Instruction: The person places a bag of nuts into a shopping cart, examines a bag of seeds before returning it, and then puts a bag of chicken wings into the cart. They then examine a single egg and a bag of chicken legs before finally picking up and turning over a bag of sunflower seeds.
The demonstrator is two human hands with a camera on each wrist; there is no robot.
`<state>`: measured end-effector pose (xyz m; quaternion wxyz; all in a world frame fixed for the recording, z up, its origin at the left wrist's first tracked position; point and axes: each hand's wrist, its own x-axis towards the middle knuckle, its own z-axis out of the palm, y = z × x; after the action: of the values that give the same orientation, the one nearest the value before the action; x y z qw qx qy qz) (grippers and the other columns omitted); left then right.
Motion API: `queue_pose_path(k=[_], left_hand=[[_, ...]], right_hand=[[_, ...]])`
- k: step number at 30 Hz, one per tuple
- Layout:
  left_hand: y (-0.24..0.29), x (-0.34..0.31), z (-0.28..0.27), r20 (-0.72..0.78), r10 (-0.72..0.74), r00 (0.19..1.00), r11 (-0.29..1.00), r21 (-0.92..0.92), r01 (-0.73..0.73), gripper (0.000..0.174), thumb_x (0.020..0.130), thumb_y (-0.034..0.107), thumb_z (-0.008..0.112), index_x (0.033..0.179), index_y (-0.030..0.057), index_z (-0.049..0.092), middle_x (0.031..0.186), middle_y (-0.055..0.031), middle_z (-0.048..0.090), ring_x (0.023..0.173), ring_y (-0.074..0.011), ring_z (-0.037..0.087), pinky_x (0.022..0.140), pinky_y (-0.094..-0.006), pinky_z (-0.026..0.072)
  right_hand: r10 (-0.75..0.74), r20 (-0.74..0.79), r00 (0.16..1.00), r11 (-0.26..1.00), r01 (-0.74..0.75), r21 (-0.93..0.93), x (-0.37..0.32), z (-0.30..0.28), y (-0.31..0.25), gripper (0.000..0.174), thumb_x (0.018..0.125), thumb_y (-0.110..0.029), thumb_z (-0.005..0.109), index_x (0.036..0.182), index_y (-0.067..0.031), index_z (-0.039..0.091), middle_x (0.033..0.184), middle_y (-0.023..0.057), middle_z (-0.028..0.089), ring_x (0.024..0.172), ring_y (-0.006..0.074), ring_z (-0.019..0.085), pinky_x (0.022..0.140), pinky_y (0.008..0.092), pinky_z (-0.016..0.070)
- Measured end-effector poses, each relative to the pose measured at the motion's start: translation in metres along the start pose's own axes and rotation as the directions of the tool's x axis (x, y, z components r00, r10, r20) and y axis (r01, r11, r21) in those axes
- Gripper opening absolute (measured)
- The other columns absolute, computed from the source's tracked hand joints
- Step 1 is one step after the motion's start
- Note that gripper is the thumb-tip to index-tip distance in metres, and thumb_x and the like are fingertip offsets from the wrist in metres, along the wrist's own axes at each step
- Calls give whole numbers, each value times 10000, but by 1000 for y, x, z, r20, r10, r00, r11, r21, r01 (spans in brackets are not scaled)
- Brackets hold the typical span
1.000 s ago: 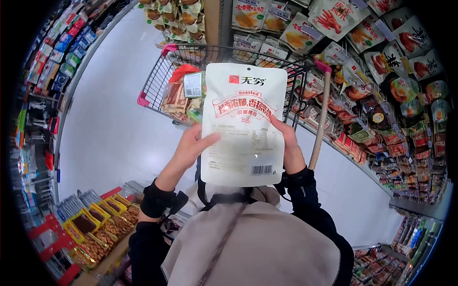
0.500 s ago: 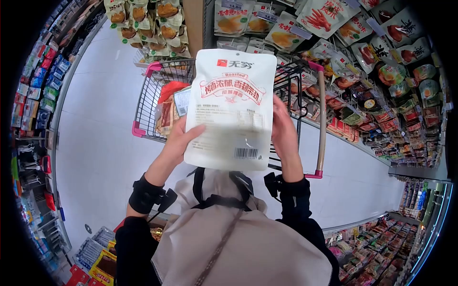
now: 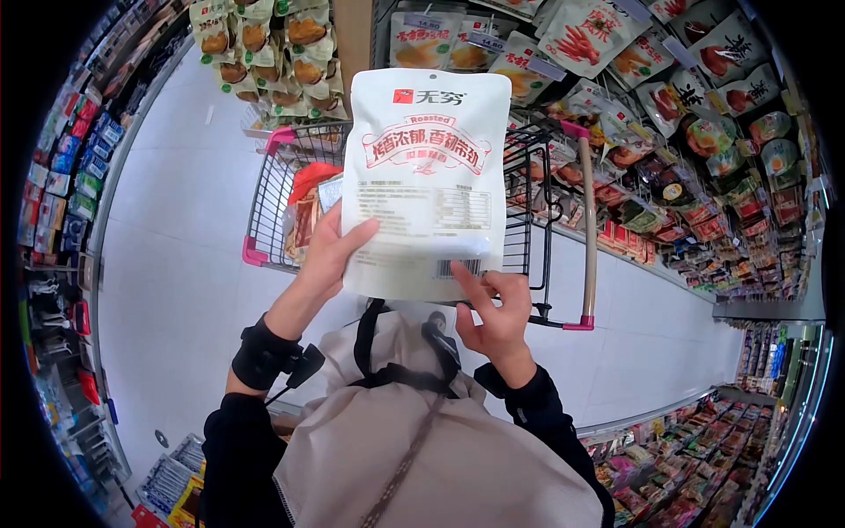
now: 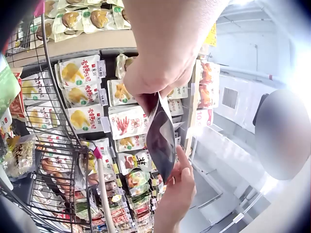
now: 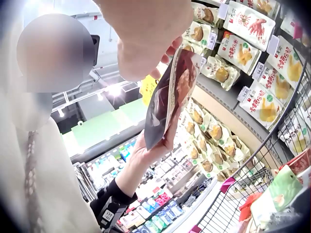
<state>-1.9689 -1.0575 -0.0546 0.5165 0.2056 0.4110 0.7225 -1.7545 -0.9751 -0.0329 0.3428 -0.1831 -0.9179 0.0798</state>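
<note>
A white snack pouch [image 3: 422,176] with red and black print and a barcode stands upright before the chest in the head view. My left hand [image 3: 327,255] grips its left edge, thumb on the printed back and fingers behind. At the lower right corner, my right hand [image 3: 500,319] has its index finger extended at the barcode, the other fingers loosely bent. The left wrist view shows the pouch's dark bottom fold [image 4: 162,141] end-on. From the right wrist, the pouch's front [image 5: 185,80] shows dark red with a meat picture.
A wire shopping cart [image 3: 271,198] with pink corners stands beyond the pouch, holding several packets [image 3: 304,211]; its handle [image 3: 589,229] is to the right. Hanging snack bags [image 3: 585,35] fill the racks ahead and right. More goods line the left shelf [image 3: 79,167].
My right hand has left the pouch's right edge and come down to its lower right corner, index finger extended. The left hand keeps its grip. The pouch sits slightly higher in view.
</note>
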Motion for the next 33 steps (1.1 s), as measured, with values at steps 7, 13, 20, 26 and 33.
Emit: queue_pose_path(k=[7,13,20,26,33], left_hand=[[1,0,6,14,-11,1000,1000,26,10,456,806,66,573,1213,-14,383,1121,-109,528,985,-151,533,839,-280,439],[-1,-1,8,10,4,1000,1000,11,-4,450,803,58,572,1205,-15,384,1111,-109,534,976,-150,541,834,-279,443],[-4,2,3,6,-29,1000,1000,7,29,435,807,52,566,1196,-18,385,1109,-113,536,973,-155,547,835,-280,449],[-6,5,1,20,-25,999,1000,-8,25,431,812,53,559,1198,-18,383,1109,-113,535,972,-161,549,834,-281,451],[-15,21,-31,-149,164,975,953,281,-117,389,816,81,565,1168,-23,434,1073,-96,553,926,-140,538,806,-262,432]], right_hand=[[-12,2,1000,999,12,-40,2,1,-3,490,557,-115,580,1045,-125,627,736,24,426,605,169,400,577,300,356],[11,1,1000,996,-10,-85,0,-3,-2,517,538,-103,575,1051,-135,623,736,28,439,624,176,405,572,293,363],[51,-76,996,997,-55,-55,-6,-11,10,523,546,-78,559,1064,-118,617,742,43,461,647,193,415,557,289,369],[69,-52,996,997,-71,-34,-7,-8,13,537,562,-85,586,1098,-121,593,773,49,455,653,213,436,585,311,375],[250,-94,964,965,-240,109,-6,-8,33,387,677,-27,557,1062,-49,584,825,114,469,722,240,468,603,302,400]])
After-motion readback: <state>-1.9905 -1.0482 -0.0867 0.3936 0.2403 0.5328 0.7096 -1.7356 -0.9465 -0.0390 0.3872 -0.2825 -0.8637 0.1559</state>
